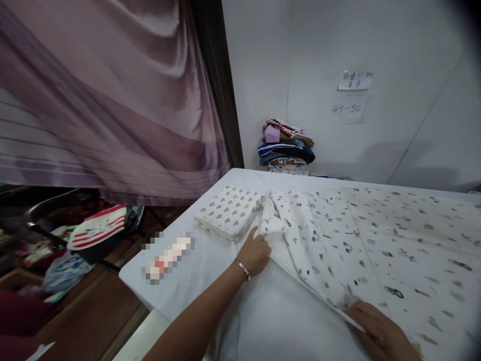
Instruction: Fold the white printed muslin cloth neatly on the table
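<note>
A large white cloth (338, 235) with a small grey and green print lies spread over the right side of the table. Its left end is bunched and creased. At that end, my left hand (255, 252), with a bracelet on the wrist, is closed on the near corner of the cloth. My right hand (376, 328) has its fingers bent round the near edge, lower right. Between the hands the edge runs in a slanting line. Just beyond my left hand sits a folded white cloth (229, 211) with grey mouse-head shapes.
A white-covered table (180, 286) carries the cloths; a blurred-out item (169, 258) lies near its left corner. Against the wall rises a stack of folded textiles (287, 145). A purple curtain (143, 100) hangs at left, above a chair with a striped cloth (99, 228). Handwritten paper signs (349, 108) are on the wall.
</note>
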`<action>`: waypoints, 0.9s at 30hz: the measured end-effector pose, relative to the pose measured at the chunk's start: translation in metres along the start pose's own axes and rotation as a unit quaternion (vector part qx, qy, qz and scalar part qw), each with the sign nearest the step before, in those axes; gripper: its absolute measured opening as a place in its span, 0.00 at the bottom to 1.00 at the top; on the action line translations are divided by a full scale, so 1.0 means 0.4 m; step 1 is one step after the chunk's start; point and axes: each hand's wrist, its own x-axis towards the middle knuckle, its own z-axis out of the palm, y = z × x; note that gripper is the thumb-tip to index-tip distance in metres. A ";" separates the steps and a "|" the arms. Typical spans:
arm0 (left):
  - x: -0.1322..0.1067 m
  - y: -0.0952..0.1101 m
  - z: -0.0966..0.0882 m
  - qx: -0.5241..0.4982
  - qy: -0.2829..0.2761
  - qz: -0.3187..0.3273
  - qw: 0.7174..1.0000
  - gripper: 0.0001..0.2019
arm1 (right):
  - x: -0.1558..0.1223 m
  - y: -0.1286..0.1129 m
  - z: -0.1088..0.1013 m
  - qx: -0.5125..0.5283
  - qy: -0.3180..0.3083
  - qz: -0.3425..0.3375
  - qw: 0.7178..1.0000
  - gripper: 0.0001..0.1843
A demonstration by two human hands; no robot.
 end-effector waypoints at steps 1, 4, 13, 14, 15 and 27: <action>-0.025 -0.009 0.000 -0.006 0.001 -0.044 0.999 0.03 | -0.001 0.004 0.003 -0.005 0.001 0.004 1.000 0.15; -0.093 -0.022 0.006 -0.031 0.003 -0.161 0.986 0.07 | -0.006 0.019 0.015 -0.027 0.025 -0.002 0.999 0.14; -0.094 -0.058 -0.020 -0.038 0.114 -0.383 0.916 0.14 | -0.010 0.040 0.017 -0.123 0.047 -0.078 0.988 0.15; -0.077 -0.052 -0.024 -0.040 0.138 -0.369 0.918 0.13 | -0.009 0.039 0.017 -0.130 0.047 -0.078 0.987 0.15; -0.055 -0.041 -0.025 -0.049 0.155 -0.351 0.922 0.12 | -0.009 0.039 0.018 -0.135 0.042 -0.080 0.987 0.16; 0.146 0.160 0.079 -0.628 -0.099 -0.400 0.660 0.16 | -0.020 0.056 0.002 -0.058 0.035 -0.080 0.995 0.19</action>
